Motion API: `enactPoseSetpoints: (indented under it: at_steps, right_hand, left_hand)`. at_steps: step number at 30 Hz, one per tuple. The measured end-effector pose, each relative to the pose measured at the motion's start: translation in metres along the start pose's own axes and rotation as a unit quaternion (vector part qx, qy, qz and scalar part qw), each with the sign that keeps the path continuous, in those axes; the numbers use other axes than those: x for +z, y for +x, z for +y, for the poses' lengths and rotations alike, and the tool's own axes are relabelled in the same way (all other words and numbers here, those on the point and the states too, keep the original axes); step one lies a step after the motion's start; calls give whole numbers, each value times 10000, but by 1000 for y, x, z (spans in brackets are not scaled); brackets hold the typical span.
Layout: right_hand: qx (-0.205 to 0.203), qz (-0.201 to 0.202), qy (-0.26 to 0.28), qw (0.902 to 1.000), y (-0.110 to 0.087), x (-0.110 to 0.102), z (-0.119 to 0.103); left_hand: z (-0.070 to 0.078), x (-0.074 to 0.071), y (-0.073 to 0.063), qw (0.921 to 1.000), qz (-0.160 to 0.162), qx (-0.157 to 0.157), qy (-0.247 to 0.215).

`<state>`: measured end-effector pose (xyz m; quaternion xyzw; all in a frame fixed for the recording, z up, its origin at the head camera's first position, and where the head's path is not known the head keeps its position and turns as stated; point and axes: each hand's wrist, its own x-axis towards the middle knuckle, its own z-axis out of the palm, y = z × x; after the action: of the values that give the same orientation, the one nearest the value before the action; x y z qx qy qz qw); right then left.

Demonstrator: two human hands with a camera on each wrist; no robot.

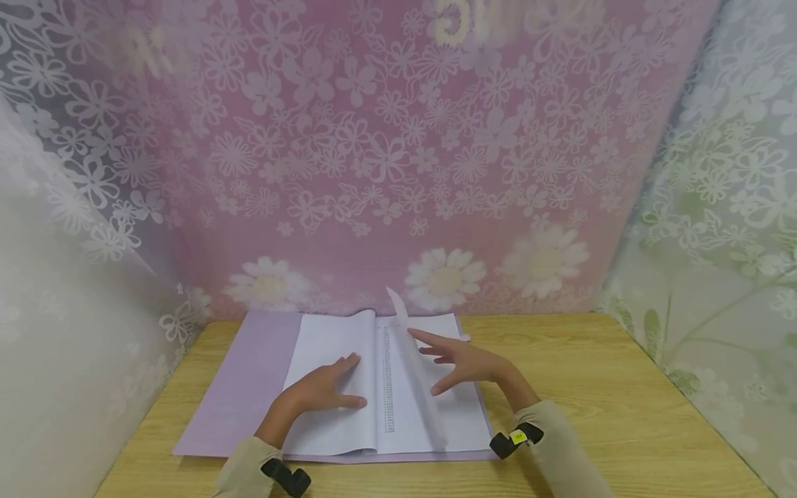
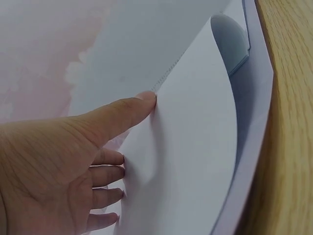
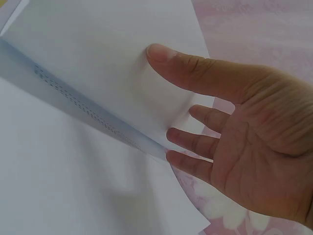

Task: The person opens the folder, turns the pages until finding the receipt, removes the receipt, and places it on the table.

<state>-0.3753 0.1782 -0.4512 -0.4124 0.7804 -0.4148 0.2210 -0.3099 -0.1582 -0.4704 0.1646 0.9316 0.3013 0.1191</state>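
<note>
A lilac folder (image 1: 249, 373) lies spread on the table with white pages inside. My left hand (image 1: 320, 389) rests on the left-hand pages (image 1: 320, 335), thumb and fingers apart. In the left wrist view its thumb presses near the edge of a white page (image 2: 190, 127) that bows up at the spine. One sheet (image 1: 411, 370) stands nearly upright over the right-hand pages (image 1: 467, 415). My right hand (image 1: 473, 361) is at this sheet's right side, fingers extended and fingertips at its surface. The right wrist view shows the thumb spread from the fingers, against the sheet (image 3: 107, 63).
Small printed columns (image 1: 387, 387) run down the page beside the spine. Under the folder is a wood-grain table (image 1: 579, 387). Flowered pink cloth (image 1: 386, 159) hangs behind it, with pale flowered panels on both sides. A small tab (image 1: 465, 337) sticks out at the folder's right edge.
</note>
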Motion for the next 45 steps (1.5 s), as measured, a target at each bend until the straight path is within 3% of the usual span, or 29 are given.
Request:
enactPoseSetpoints:
  at_steps: [10,23,27,30,35,38,45]
  right_hand:
    - [176,195,-797,9965,8,18,0]
    - [416,363,-1214,9911,14,34,-12]
    - [587,425,-1295,9889,14,38,-13]
    - [681,502,-1388,9867,15,40,-11]
    - [725,602,-1379,9860,18,42,-10]
    - [717,661,-1366,9858,19,44,-12]
    - [619,778,-1382,9854,22,49,-15]
  left_hand:
    - [3,-1,-3,9997,87,223,11]
    - [4,-5,-2,9978,385,531,75]
    - [6,-6,-2,9965,613,550,126]
    - [8,-6,0,9939,961,515,138]
    - [12,-5,1,9898,1352,432,-106]
    - [17,-3,1,9908,1264,447,-188]
    - [26,2,-3,9958,529,745,-21]
